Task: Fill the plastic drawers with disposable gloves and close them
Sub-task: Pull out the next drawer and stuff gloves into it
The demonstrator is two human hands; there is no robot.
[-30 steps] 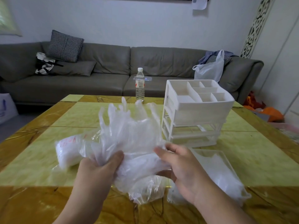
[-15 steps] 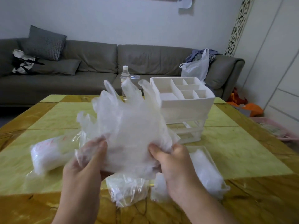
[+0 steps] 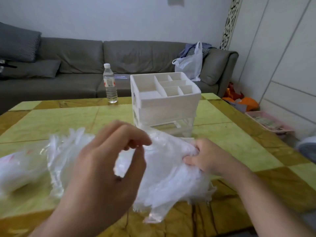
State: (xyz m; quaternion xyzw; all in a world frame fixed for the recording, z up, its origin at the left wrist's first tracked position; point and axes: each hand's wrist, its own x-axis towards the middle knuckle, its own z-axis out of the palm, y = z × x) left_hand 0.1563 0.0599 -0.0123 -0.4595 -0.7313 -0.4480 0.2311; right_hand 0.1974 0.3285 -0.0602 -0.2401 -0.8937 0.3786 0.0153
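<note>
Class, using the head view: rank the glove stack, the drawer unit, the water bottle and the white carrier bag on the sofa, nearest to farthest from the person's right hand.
1. Glove stack: pinched by the right hand.
2. Drawer unit: just beyond, mid-table.
3. Water bottle: far table edge, left.
4. White carrier bag: on the sofa, behind the table.

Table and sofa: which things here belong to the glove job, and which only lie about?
Job: glove stack, right hand, left hand, drawer unit, glove packet.
Lying about: water bottle, plastic bag, cushions, pink tray.
</note>
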